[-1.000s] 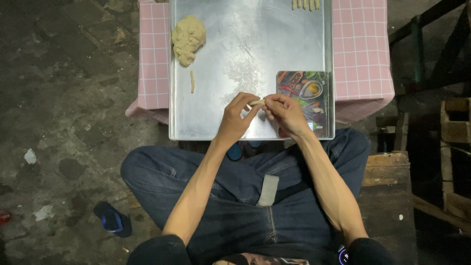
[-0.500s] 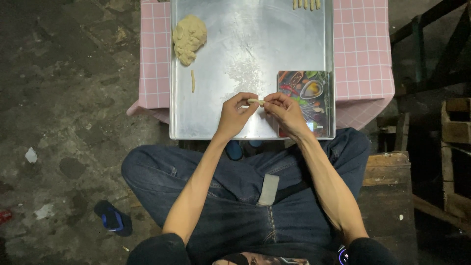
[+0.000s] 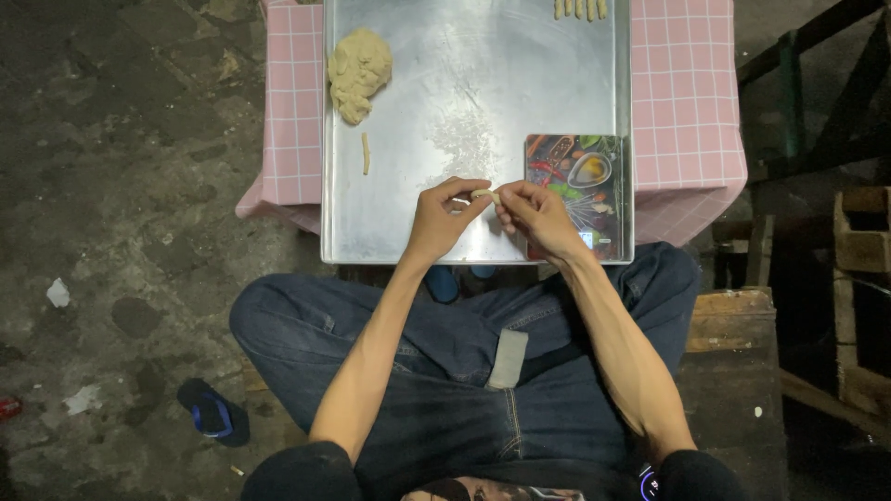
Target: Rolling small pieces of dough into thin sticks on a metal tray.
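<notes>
We pinch the little dough piece between our left hand and right hand, just above the tray; roll gently, evenly.

Person: dark blue denim jeans, black short sleeves at the upper arms, forearms bare. Left grip and right grip ungloved, no rings or watch visible.
</notes>
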